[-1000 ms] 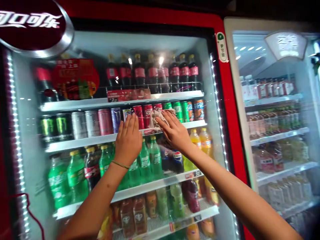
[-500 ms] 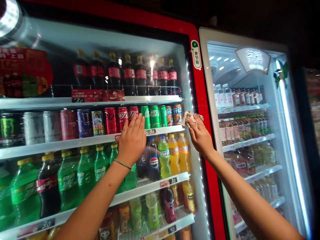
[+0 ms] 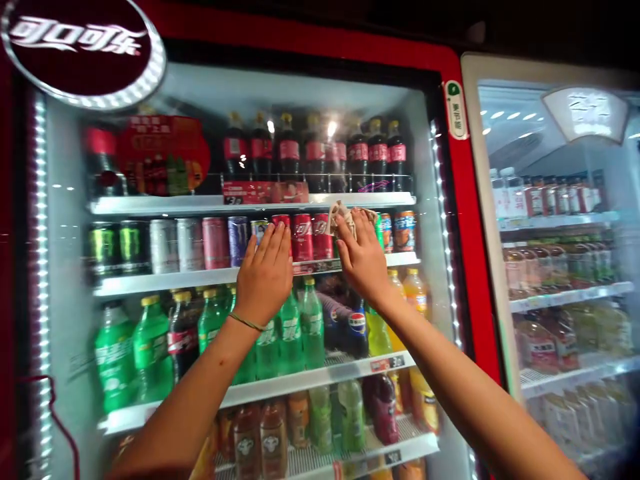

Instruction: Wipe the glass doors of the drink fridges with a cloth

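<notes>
A red drinks cooler stands before me, and both my hands are on its glass door (image 3: 200,93). My left hand (image 3: 265,273) lies flat on the glass with fingers stretched out, level with the row of cans (image 3: 210,241). My right hand (image 3: 361,257) presses a crumpled light cloth (image 3: 345,215) against the glass just under the top shelf, fingers closed over it. Cola bottles (image 3: 320,150) fill the top shelf; green soda bottles (image 3: 150,347) stand below my hands.
The cooler's red door frame (image 3: 465,220) runs down to the right of my hands. A second, white-framed cooler (image 3: 565,267) with bottled drinks stands at the right. A round lit logo sign (image 3: 85,47) is at the top left.
My right hand with the cloth has moved left from the red door frame back onto the glass, higher than a second ago. My left hand stays flat on the glass. The camera swung back left.
</notes>
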Motion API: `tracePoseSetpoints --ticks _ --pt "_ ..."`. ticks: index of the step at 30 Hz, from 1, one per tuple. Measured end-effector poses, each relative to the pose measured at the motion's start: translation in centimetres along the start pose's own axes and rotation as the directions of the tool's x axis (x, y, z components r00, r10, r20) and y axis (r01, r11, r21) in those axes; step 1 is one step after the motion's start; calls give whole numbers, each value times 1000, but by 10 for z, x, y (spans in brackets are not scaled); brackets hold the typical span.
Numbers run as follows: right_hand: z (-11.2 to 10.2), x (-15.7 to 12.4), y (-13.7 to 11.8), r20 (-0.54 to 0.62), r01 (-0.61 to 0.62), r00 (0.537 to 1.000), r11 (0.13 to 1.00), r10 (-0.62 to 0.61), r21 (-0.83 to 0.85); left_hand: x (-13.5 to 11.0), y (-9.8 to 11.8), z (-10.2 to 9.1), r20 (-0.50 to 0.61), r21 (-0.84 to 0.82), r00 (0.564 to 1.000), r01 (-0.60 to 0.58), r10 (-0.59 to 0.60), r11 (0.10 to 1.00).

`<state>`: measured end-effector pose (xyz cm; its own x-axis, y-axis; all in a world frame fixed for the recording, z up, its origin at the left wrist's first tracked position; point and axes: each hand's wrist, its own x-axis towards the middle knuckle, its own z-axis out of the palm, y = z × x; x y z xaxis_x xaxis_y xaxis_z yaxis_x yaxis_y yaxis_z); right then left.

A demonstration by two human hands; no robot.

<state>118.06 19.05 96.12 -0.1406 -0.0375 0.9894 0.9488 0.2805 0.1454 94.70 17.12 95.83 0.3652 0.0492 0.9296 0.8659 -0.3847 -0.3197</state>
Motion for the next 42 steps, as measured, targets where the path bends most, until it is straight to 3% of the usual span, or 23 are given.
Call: tracePoseSetpoints --ticks 6,14,21,25,28,32,37,42 --pt "34 25 -105 2 97 995 989 -98 110 -23 -85 -41 -11 72 999 42 -42 996" --pt "75 59 -241 16 155 986 959 -163 239 -75 -191 -112 -1 182 992 128 -130 975" --pt "104 55 -366 57 250 957 905 -286 345 -124 -253 -151 13 224 984 171 -178 959" --pt "110 33 -405 47 383 899 835 -434 394 -142 -271 -165 -4 231 979 197 -202 953" --pt "106 22 -396 33 456 862 800 -507 390 -142 -271 -170 8 229 979 196 -203 953" --pt "91 16 -344 44 448 870 825 -491 345 -128 -248 -162 30 195 982 180 -189 964" --pt "62 -1 -256 66 360 919 897 -388 256 -103 -196 -123 40 118 991 120 -125 986" --pt "28 -26 -158 73 288 950 942 -304 174 -74 -124 -74 21 36 999 35 -36 999"
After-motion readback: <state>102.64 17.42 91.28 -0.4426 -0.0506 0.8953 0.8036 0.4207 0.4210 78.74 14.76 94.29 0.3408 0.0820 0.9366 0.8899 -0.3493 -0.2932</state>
